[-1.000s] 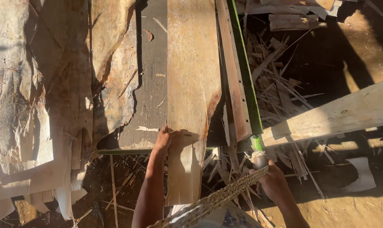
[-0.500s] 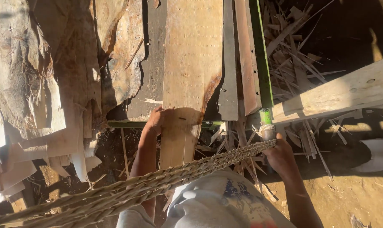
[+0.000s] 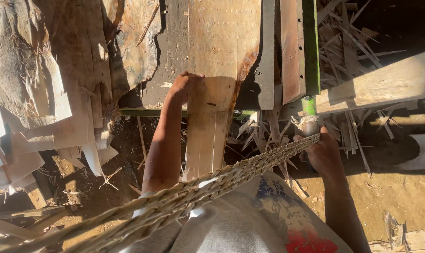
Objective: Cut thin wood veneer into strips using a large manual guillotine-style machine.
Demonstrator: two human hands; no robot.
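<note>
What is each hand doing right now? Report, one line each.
Left hand: pressed on the edge of the pale wooden plank, fingers curled against it.
Right hand: closed around the green-handled tool.

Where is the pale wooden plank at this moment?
In the head view the pale wooden plank lies at centre, the left hand on its left edge, a green-handled tool to its right.

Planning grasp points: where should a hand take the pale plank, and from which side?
Take the plank at its near free end, by the long edges. It overhangs the green rail there, with nothing beneath. Come from the left, where the left hand already holds its edge.
</note>
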